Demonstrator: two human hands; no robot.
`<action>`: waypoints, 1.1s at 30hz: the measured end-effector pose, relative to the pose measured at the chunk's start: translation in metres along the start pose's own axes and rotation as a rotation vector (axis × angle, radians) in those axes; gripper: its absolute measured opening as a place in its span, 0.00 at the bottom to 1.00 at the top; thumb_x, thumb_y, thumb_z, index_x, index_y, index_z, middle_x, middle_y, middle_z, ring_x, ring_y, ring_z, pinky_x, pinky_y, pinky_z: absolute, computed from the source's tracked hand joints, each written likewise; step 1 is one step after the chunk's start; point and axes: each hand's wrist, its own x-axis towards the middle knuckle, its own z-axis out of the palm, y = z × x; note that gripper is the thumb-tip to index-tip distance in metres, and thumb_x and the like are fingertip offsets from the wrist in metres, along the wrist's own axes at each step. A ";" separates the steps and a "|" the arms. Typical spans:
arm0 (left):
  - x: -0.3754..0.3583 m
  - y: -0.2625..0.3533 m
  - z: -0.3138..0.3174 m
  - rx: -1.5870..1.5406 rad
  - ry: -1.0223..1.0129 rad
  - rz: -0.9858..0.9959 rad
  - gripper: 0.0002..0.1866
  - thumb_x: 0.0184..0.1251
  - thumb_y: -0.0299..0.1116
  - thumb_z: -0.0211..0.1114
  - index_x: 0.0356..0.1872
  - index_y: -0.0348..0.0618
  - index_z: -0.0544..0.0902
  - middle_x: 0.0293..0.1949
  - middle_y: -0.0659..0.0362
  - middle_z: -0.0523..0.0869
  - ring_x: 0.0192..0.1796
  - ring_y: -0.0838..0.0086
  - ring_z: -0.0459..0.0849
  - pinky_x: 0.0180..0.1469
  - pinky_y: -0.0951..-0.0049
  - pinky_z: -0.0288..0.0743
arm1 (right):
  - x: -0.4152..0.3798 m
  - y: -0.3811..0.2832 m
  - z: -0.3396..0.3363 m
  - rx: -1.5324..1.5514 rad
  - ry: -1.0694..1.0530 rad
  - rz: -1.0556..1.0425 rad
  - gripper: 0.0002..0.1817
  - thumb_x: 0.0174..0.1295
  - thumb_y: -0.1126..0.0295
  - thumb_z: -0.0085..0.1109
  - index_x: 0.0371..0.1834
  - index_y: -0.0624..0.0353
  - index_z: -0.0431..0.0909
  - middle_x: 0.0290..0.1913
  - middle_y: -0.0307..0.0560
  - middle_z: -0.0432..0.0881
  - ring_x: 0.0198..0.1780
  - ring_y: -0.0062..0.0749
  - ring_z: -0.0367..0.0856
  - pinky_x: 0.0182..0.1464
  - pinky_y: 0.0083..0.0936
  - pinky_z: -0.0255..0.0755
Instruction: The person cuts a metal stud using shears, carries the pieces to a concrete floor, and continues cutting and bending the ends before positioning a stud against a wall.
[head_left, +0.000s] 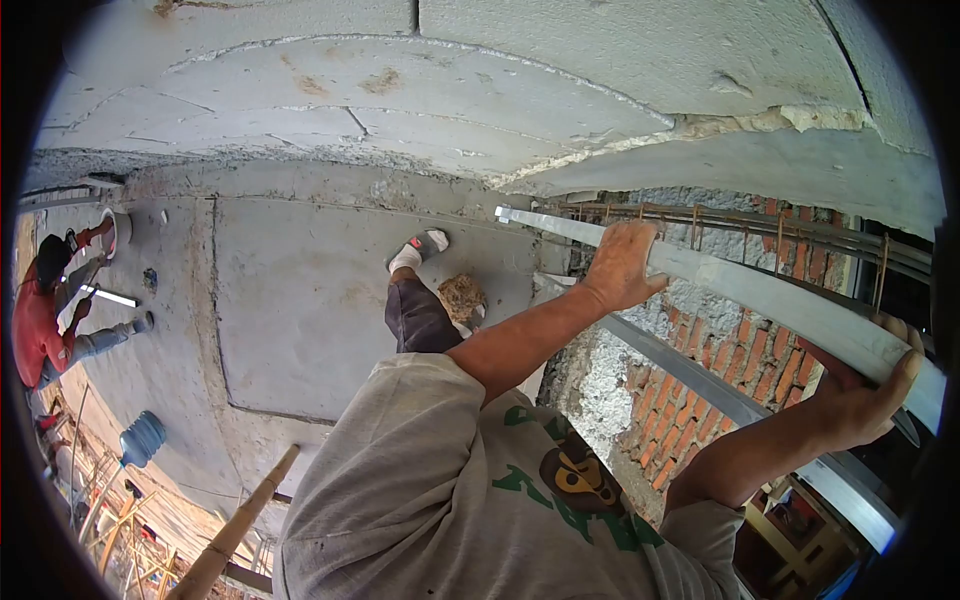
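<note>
A long pale metal bar (745, 282) runs from the upper middle to the right edge. My left hand (622, 266) is wrapped over it near its far end. Farther along, at the right, my right hand (880, 385) grips the same bar from below, its fingers around the edge. Beneath it a second metal bar (690, 380) slopes down to the lower right, touched by neither hand. The bars lie in front of a red brick wall (690, 400) with thin rusty rods above it.
A person in red (38, 325) crouches at the far left beside a white bucket (120, 232). A blue water jug (142, 438) and a bamboo pole (235, 520) are at lower left. A brown clump (461, 298) lies near my foot. A block wall (500, 80) spans the top.
</note>
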 end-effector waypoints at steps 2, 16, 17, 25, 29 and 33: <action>-0.007 0.001 -0.004 0.017 -0.014 0.015 0.31 0.43 0.33 0.75 0.52 0.43 0.73 0.47 0.49 0.78 0.52 0.50 0.75 0.59 0.56 0.66 | -0.009 -0.009 0.001 0.003 0.031 -0.022 0.28 0.64 0.51 0.57 0.54 0.66 0.76 0.44 0.53 0.83 0.45 0.37 0.85 0.39 0.32 0.88; -0.037 0.024 -0.081 0.012 0.123 0.126 0.31 0.39 0.27 0.72 0.51 0.40 0.73 0.44 0.48 0.78 0.49 0.49 0.78 0.53 0.55 0.73 | 0.015 -0.043 0.000 0.168 -0.541 -0.835 0.26 0.78 0.52 0.33 0.61 0.66 0.64 0.36 0.55 0.79 0.31 0.29 0.84 0.29 0.19 0.86; -0.042 0.022 -0.090 0.026 0.107 0.098 0.30 0.40 0.27 0.72 0.51 0.40 0.73 0.44 0.48 0.78 0.49 0.49 0.78 0.53 0.55 0.73 | 0.011 -0.046 0.004 0.208 -0.547 -0.763 0.27 0.77 0.50 0.34 0.60 0.66 0.65 0.35 0.55 0.79 0.30 0.30 0.85 0.29 0.21 0.86; -0.040 -0.010 -0.190 0.088 -0.094 0.083 0.32 0.43 0.29 0.72 0.53 0.41 0.71 0.45 0.47 0.78 0.52 0.49 0.78 0.55 0.55 0.73 | -0.023 -0.082 0.064 0.603 -0.606 -0.334 0.36 0.66 0.39 0.49 0.49 0.70 0.71 0.30 0.53 0.79 0.28 0.39 0.83 0.26 0.27 0.81; -0.055 -0.022 -0.261 0.121 -0.122 0.020 0.32 0.44 0.30 0.71 0.55 0.41 0.70 0.46 0.48 0.79 0.52 0.49 0.78 0.56 0.55 0.73 | -0.001 -0.088 0.054 0.355 -0.876 -0.333 0.32 0.60 0.42 0.53 0.43 0.66 0.71 0.31 0.51 0.77 0.27 0.38 0.76 0.25 0.29 0.72; -0.066 -0.027 -0.320 0.120 -0.098 -0.008 0.31 0.46 0.30 0.71 0.55 0.41 0.71 0.46 0.48 0.79 0.52 0.50 0.79 0.57 0.55 0.73 | -0.021 -0.122 0.089 0.260 -0.945 -0.405 0.30 0.58 0.43 0.51 0.37 0.66 0.69 0.28 0.51 0.73 0.26 0.37 0.72 0.27 0.30 0.68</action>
